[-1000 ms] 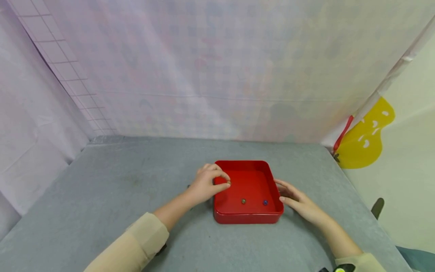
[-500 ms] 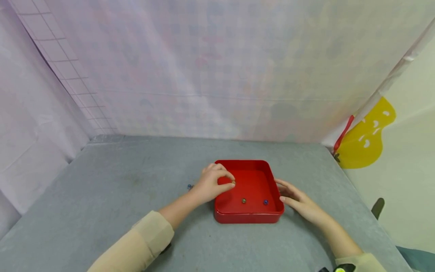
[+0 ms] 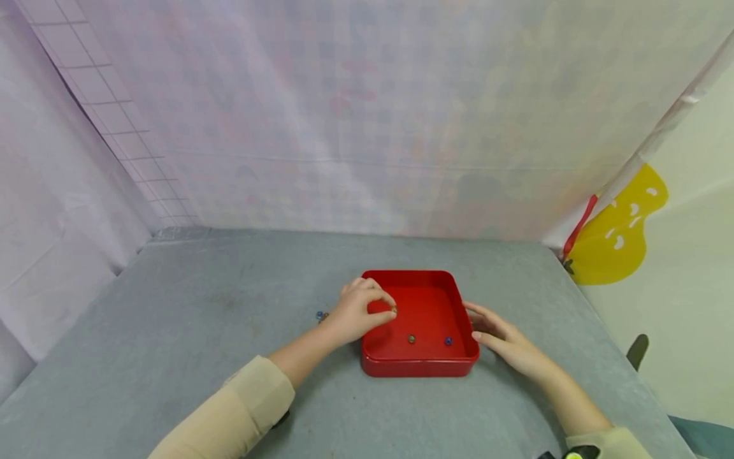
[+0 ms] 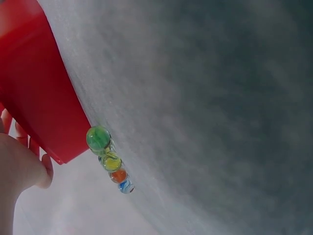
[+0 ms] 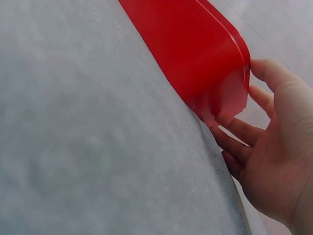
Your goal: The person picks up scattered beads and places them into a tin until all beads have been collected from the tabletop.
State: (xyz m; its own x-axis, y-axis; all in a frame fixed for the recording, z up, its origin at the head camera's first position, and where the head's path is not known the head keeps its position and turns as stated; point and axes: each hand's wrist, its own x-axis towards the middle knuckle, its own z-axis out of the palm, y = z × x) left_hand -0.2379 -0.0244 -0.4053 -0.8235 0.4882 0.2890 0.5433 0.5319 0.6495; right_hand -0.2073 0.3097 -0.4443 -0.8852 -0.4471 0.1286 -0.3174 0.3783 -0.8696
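Over the left side of the red tray (image 3: 418,368), my left hand (image 3: 360,311) pinches a small marble (image 3: 394,310) between thumb and fingertips. Inside the tray lie a greenish marble (image 3: 411,339) and a blue marble (image 3: 448,341), both toward its front. My right hand (image 3: 510,347) rests its fingertips and thumb against the tray's right wall, fingers spread and fairly straight; in the right wrist view the thumb touches near the rim. On the table left of the tray, the left wrist view shows a green marble (image 4: 99,139), a yellow marble (image 4: 111,161), an orange marble (image 4: 119,176) and a blue-white marble (image 4: 126,186).
The tray stands on a grey table (image 3: 229,287). A pale curtain (image 3: 367,127) hangs behind the table's back edge. On the right, a yellow cutout shape (image 3: 613,236) hangs on a white curtain past the table edge.
Compared with a second ago, my left hand has moved slightly right over the tray with the marble, uncovering loose marbles on the table behind the wrist. My right hand has stayed still.
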